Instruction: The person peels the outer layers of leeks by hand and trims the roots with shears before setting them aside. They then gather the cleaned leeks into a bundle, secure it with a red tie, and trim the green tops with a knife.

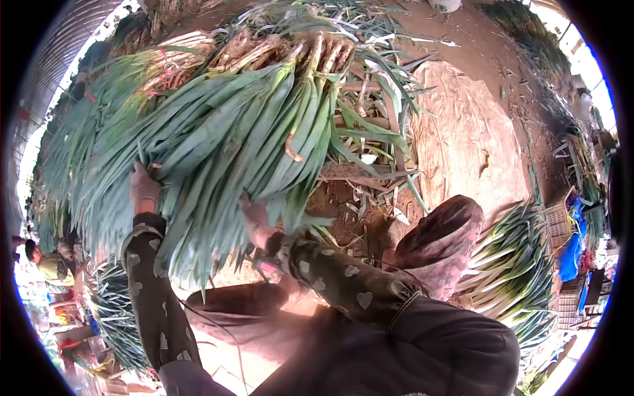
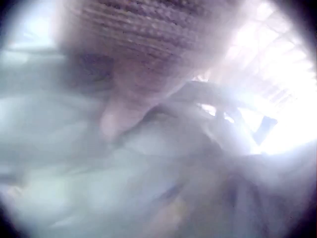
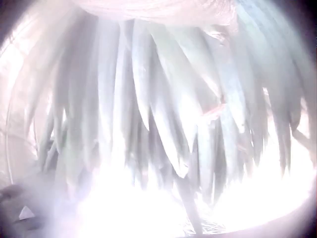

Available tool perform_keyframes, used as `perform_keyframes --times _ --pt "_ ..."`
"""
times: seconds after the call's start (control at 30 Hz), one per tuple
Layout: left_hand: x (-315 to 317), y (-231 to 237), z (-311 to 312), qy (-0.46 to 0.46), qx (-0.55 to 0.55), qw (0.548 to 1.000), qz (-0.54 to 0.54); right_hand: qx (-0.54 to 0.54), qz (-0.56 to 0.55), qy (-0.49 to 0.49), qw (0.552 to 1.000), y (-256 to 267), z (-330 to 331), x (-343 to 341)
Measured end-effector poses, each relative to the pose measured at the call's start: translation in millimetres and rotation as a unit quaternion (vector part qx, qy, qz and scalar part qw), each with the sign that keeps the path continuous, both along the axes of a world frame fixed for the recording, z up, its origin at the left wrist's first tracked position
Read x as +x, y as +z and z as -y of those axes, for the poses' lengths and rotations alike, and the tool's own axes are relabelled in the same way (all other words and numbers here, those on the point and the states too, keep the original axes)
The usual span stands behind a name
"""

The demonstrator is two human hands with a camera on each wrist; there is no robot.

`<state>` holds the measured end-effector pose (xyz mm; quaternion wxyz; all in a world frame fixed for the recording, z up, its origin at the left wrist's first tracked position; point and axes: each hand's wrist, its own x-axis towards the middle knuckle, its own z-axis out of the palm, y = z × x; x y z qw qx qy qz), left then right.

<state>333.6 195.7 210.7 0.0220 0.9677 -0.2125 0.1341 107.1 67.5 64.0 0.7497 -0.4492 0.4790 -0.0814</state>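
Observation:
A large heap of green onions (image 1: pixel 218 125) lies before the person, roots at the far side and long leaves toward the lap. My left hand (image 1: pixel 144 188), in a knitted glove, grips leaves at the heap's left; its fingertips are partly hidden among them. Close up in the left wrist view, a glove (image 2: pixel 148 44) and one bare fingertip press against blurred leaves. My right hand (image 1: pixel 256 221) holds the leaf ends near the middle, its fingers partly covered. Leaf tips (image 3: pixel 143 99) hang below the right glove (image 3: pixel 163 10) in the right wrist view.
A wooden frame (image 1: pixel 389 125) strewn with leaf scraps stands right of the heap, beside a tan sheet (image 1: pixel 462 132) on the soil. More green onions (image 1: pixel 508 270) lie at the right near a wicker basket (image 1: pixel 560 224). Another person (image 1: pixel 53 267) is at the far left.

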Motion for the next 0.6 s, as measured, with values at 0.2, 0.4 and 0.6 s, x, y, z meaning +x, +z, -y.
perform_keyframes --times 0.2,0.4,0.6 --pt "-102 -83 -6 -0.035 0.154 0.981 0.111 0.012 0.120 0.012 0.993 -33 59 -153" --pt "-104 -89 -22 -0.091 0.033 0.982 -0.163 0.030 0.115 -0.023 0.993 20 65 -217" --pt "-281 54 58 -0.249 0.080 0.965 0.028 -0.196 -0.017 0.260 0.945 -34 20 -233"
